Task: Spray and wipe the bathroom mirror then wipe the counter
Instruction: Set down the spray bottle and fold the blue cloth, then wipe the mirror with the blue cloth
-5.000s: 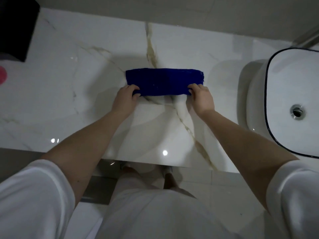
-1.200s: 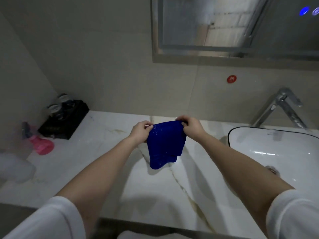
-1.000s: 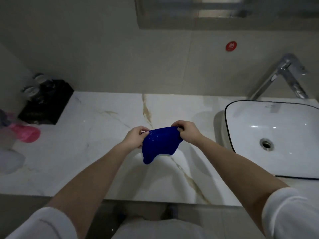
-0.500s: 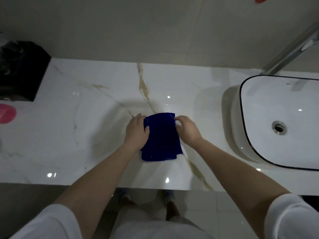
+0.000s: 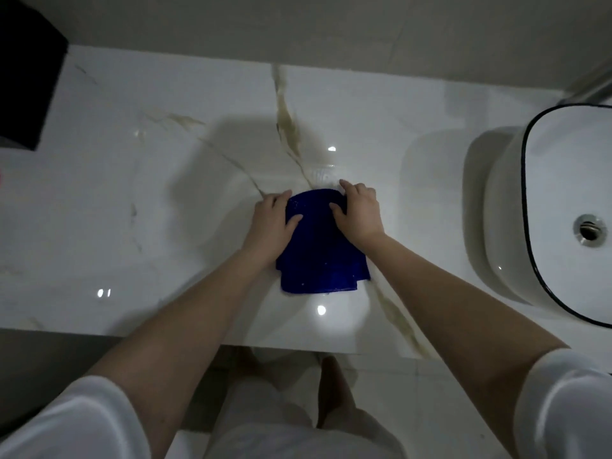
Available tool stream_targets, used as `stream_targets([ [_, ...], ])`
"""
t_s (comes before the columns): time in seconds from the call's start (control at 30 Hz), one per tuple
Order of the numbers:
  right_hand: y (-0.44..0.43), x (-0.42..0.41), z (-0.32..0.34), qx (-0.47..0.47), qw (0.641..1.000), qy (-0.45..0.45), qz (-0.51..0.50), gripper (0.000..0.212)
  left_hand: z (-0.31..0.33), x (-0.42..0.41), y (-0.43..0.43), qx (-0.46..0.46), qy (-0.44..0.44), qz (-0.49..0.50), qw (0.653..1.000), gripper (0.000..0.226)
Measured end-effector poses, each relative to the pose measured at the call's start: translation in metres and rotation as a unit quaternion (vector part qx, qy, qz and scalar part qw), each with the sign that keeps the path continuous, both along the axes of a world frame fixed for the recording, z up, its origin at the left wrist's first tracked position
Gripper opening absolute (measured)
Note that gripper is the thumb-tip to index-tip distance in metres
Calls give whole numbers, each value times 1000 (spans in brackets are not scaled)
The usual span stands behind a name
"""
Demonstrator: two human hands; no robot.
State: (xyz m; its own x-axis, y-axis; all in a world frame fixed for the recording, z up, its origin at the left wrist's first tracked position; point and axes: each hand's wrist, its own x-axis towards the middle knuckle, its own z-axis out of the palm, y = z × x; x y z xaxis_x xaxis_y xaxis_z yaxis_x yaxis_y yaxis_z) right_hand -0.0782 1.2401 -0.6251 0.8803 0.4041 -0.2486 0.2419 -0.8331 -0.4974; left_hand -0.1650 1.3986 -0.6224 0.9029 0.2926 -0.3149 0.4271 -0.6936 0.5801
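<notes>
A folded dark blue cloth (image 5: 319, 260) lies flat on the white marble counter (image 5: 165, 210), near the front edge. My left hand (image 5: 270, 225) rests on the cloth's left side, with the thumb lying across the fabric. My right hand (image 5: 359, 213) presses on the cloth's far right part, its fingers fairly straight and the thumb on the fabric. The mirror and the spray bottle are out of view.
A white basin with a dark rim (image 5: 526, 226) stands on the counter at the right, its drain (image 5: 588, 230) visible. A black box (image 5: 26, 84) sits at the far left corner. The tiled wall (image 5: 331, 34) runs behind, and the counter's front edge (image 5: 298, 347) is just below the cloth.
A second ago both hands held the cloth hanging in the air. They lowered it onto the counter and now lie on it, folded smaller. My view has tilted down.
</notes>
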Motion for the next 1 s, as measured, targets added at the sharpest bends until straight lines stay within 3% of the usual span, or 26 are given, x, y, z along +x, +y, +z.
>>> stream_targets([
  [0.13, 4, -4, 16, 34, 998, 59, -10, 32, 19, 16, 5, -34, 45, -13, 998, 45],
  [0.33, 7, 8, 78, 72, 995, 73, 18, 25, 73, 19, 29, -115, 50, 1, 992, 23],
  [0.43, 16, 21, 135, 121, 992, 41, 10, 30, 120, 31, 44, -117, -5, 24, 993, 17],
  [0.6, 35, 49, 247, 202, 975, -88, 12, 24, 239, 66, 64, -103, -123, 22, 987, 25],
  [0.83, 53, 78, 417, 375, 892, -247, -44, 27, 424, 99, 82, -215, -307, 68, 925, 28],
  [1.0, 57, 79, 510, 452, 822, -344, -50, 13, 525, 102, 77, -241, -406, 54, 880, 25],
])
